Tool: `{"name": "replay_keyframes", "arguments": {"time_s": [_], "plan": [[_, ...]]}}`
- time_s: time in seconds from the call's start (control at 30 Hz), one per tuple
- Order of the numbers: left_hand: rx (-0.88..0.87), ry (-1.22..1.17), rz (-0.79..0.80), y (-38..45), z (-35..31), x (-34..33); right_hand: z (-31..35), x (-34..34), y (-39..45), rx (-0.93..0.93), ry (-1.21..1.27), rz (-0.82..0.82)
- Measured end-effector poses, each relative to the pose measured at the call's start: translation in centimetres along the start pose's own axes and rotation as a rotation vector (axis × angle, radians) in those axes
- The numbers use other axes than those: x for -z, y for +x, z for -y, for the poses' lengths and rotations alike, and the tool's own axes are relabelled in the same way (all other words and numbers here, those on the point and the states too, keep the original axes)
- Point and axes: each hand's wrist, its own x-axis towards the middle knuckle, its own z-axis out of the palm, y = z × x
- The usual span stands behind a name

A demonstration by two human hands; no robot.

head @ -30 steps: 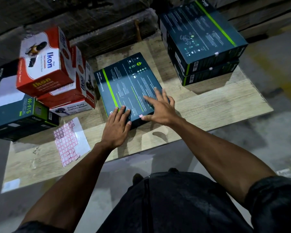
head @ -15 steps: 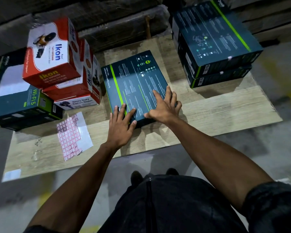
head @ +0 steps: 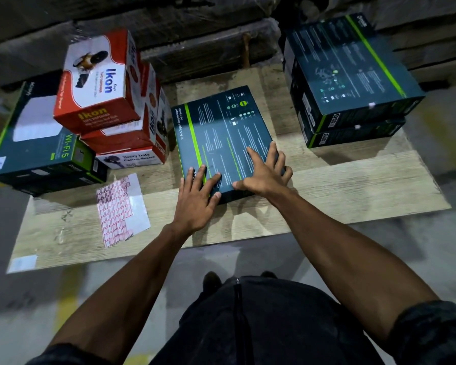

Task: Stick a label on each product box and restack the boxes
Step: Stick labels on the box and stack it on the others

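Both hands lie flat with fingers spread on the near end of the dark flat box (head: 223,133): left hand (head: 198,198), right hand (head: 265,173). Left of them lies the label sheet (head: 120,206); beyond, right, two stacked dark boxes (head: 350,83).

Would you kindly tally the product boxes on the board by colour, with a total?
Dark teal boxes with green stripe: 4, namely the flat box under both hands, the two-box stack and the Wi-Fi box.
Red and white boxes: 3.
Total: 7.
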Motion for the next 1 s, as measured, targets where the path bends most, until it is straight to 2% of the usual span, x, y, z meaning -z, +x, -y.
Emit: {"name": "replay_keyframes", "arguments": {"time_s": [0.1,0.2,0.37,0.43,0.63,0.7,0.9,1.0], "plan": [[0.001,0.01,0.001,0.0,0.0,-0.1,0.5,-0.6,0.0,-0.029,-0.011,-0.114],[0.005,0.007,0.0,0.0,-0.1,-0.1,0.7,-0.6,-0.2,-0.036,-0.017,-0.131],[0.002,0.003,0.0,0.0,0.0,0.0,-0.3,1.0,-0.2,0.029,0.083,0.084],[0.001,0.007,0.004,0.0,-0.1,0.1,-0.6,1.2,-0.2,0.038,0.097,0.122],[0.018,0.018,0.012,-0.1,-0.3,0.3,0.6,-0.4,-0.2,-0.016,0.002,-0.08],[0.014,0.016,0.007,-0.2,-0.3,0.3,0.6,-0.3,-0.2,-0.01,0.0,-0.066],[0.005,0.006,0.023,-0.1,-0.1,0.1,-2.0,1.7,-0.6,0.165,0.097,0.108],[0.001,0.003,0.026,0.0,0.0,0.1,-2.8,1.8,-0.6,0.238,-0.065,0.097]]}}
